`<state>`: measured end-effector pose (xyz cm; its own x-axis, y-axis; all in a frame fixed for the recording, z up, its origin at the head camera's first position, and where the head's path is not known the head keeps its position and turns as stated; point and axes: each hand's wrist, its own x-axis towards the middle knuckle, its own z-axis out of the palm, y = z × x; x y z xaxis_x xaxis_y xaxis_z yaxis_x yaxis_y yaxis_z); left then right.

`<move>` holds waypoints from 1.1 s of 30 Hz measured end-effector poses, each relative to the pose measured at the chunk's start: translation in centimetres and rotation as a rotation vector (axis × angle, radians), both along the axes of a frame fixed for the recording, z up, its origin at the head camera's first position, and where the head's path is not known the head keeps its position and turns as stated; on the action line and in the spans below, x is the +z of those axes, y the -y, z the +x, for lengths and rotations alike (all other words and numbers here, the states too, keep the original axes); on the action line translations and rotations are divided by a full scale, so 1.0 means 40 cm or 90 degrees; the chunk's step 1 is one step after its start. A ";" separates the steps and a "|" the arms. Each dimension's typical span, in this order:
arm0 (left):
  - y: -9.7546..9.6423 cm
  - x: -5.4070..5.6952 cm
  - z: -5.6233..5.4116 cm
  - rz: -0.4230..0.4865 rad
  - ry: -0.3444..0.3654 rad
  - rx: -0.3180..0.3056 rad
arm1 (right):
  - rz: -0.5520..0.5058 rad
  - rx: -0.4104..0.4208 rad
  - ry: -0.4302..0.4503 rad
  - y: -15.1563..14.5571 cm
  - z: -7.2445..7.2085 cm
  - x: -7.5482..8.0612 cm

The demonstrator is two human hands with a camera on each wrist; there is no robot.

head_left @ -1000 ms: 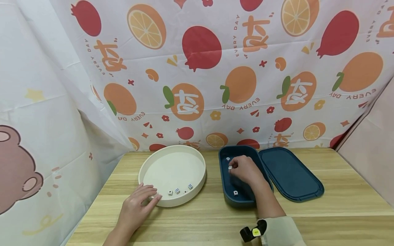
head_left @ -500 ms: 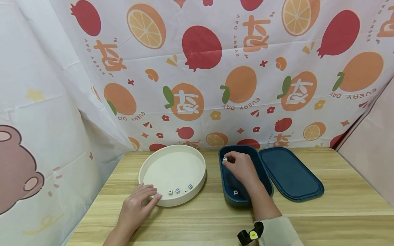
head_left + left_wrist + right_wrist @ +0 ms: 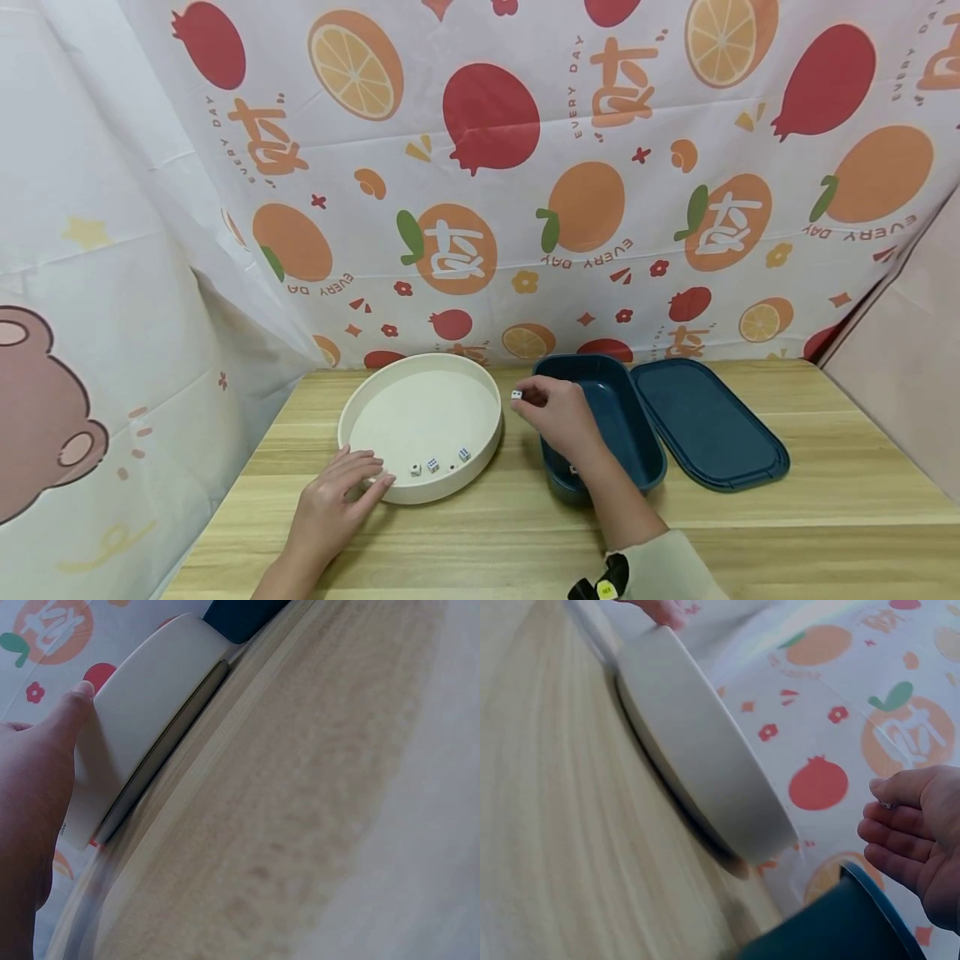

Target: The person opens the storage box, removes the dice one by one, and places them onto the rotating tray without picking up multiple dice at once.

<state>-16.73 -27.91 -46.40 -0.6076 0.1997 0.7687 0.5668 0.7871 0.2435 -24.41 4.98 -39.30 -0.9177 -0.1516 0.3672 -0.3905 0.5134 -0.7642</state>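
Note:
My right hand pinches a white die between thumb and fingertips, above the gap between the dark blue box and the round cream tray. In the right wrist view the right hand almost hides that die. My left hand rests on the tray's near-left rim, fingers extended over it; the thumb touches the rim in the left wrist view. Several dice, among them one with blue pips, lie inside the tray along its near side. Another die in the box is partly covered by my right forearm.
The box's dark blue lid lies flat on the wooden table, right of the box. A fruit-print cloth hangs behind the table, and a white cloth hangs at the left. A black strap device sits on my right wrist.
My right hand has lifted the die from inside the box and carried it left past the box's edge toward the tray. The left hand and the tray have stayed put.

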 end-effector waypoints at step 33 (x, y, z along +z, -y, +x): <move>0.000 0.001 0.000 -0.003 -0.005 -0.002 | 0.203 0.174 -0.031 0.130 0.071 -0.042</move>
<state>-16.73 -27.90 -46.36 -0.6007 0.2046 0.7728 0.5712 0.7862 0.2358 -21.56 -0.21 -40.99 -0.8108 -0.5002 0.3040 -0.5768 0.5940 -0.5608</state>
